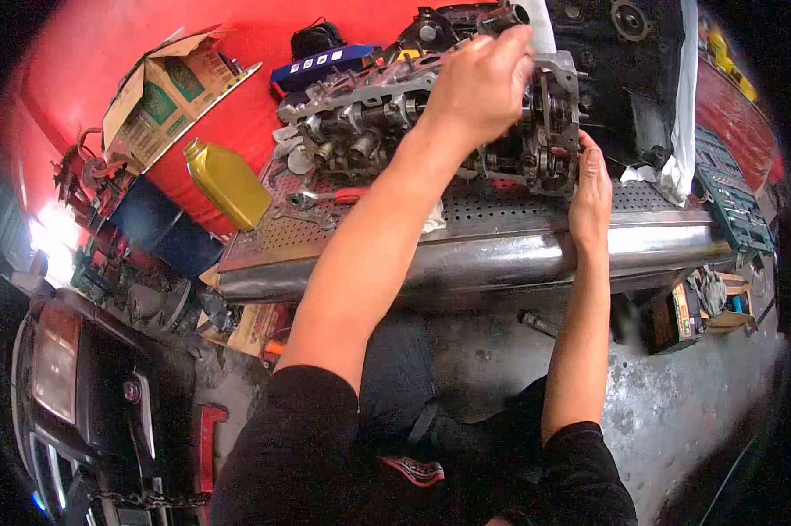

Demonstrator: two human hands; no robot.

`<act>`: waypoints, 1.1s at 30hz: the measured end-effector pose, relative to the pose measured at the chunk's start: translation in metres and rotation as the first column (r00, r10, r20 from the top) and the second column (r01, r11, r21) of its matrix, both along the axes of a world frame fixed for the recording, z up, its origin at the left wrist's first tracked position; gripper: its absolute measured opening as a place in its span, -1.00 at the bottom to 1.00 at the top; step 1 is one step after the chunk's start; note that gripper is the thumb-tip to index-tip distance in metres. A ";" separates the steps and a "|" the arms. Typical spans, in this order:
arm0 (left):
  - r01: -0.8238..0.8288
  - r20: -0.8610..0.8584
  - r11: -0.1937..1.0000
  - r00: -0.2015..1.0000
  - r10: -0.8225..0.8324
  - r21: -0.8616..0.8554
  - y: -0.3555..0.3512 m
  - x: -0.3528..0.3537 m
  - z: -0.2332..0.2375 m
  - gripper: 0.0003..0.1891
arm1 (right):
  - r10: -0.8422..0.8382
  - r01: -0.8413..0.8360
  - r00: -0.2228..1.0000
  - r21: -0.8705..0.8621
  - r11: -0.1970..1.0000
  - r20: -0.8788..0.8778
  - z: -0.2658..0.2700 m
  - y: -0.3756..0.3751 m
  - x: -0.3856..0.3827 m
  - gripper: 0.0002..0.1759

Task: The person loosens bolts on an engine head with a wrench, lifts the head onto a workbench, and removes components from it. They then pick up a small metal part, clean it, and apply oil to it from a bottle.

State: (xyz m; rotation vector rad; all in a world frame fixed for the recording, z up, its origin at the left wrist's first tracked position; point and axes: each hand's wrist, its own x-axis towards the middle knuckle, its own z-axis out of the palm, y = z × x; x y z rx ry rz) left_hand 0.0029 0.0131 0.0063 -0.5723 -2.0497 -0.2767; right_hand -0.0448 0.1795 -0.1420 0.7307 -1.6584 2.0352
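Observation:
A metal engine cylinder head [369,114] lies on the perforated top of a metal workbench [325,235], its valve gear facing me. Over its right part is my left hand [486,86], fingers closed in a pinch; whatever they hold is hidden behind the knuckles. My right hand [592,197] is at the right end of the head, fingers bent against its edge, the fingertips partly out of sight. Left of the head, a ratchet with a red handle [338,196] rests on the bench. A wrench [301,216] lies near it.
A gold oil bottle [229,184] stands at the bench's left end. Behind are a cardboard box [172,96] and a large black engine part [628,79]. An open socket set [733,193] sits at the right end. A black vehicle [89,377] is at lower left.

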 end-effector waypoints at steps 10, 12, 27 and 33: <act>-0.030 0.066 0.996 0.998 0.025 0.082 0.002 0.001 0.003 -0.26 | -0.016 0.018 1.000 0.076 0.997 -0.018 -0.002 0.003 -0.005 -0.28; -0.033 -0.038 0.999 0.999 0.032 -0.023 0.008 0.005 0.003 -0.26 | -0.022 0.024 0.999 0.067 0.997 -0.034 0.002 0.002 -0.003 -0.27; 0.057 0.071 0.997 0.996 -0.060 0.046 0.006 0.011 0.002 -0.12 | 0.044 -0.045 0.999 0.036 0.998 0.032 -0.003 0.003 0.000 -0.32; 0.025 -0.149 0.997 0.988 -0.037 -0.079 0.006 0.010 -0.007 -0.36 | -0.011 0.011 1.000 0.042 0.999 0.004 -0.001 0.000 -0.004 -0.33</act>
